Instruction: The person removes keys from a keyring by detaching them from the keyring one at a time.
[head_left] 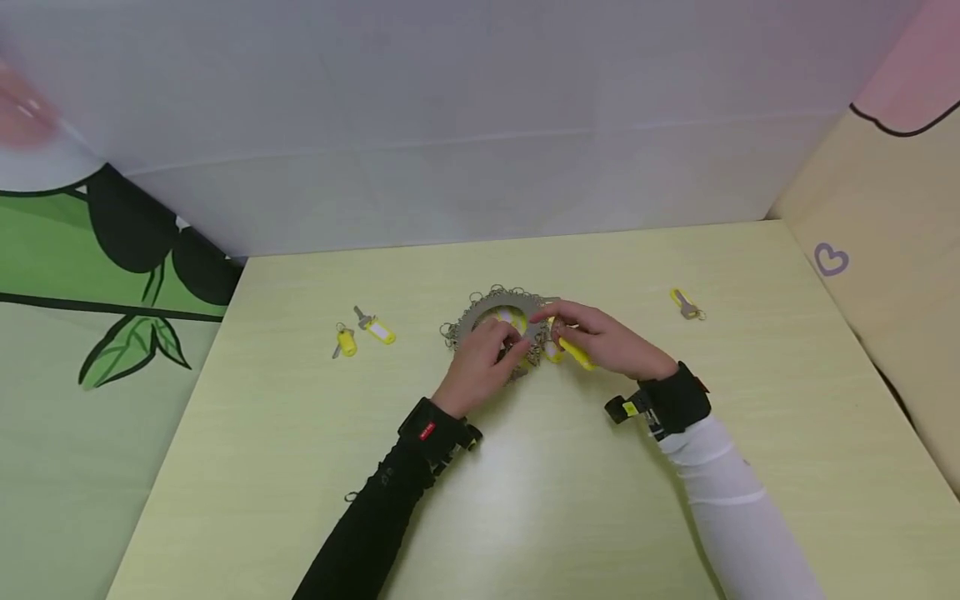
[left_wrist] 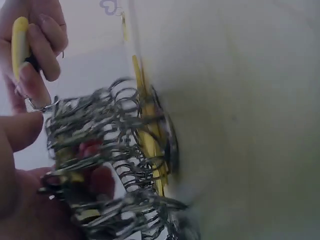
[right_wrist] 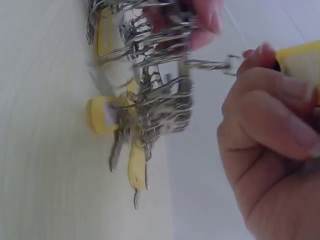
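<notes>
Fingers of my right hand are curled round a yellow key tag, their tips close to a wire loop that juts from the metal ring; whether they touch it I cannot tell. My left hand grips the metal ring between thumb and curled fingers, so the ring sits under my left fingers and just beside my right fingertips.

To work neatly, I judge, I should keep my left grip firm so the ring does not swing, keep that loop apart from its neighbours, and let the tag rest against my right palm so index and thumb can work freely. The crowded loops could easily snag.

Counting: one metal ring; one tag in my right fingers; three loose tags, each with a key. Of those, one and another lie left of my left fingers, and a third beyond my right ones. At least three hanging tags are at the ring; the wire loops are too many and blurred to count.
</notes>
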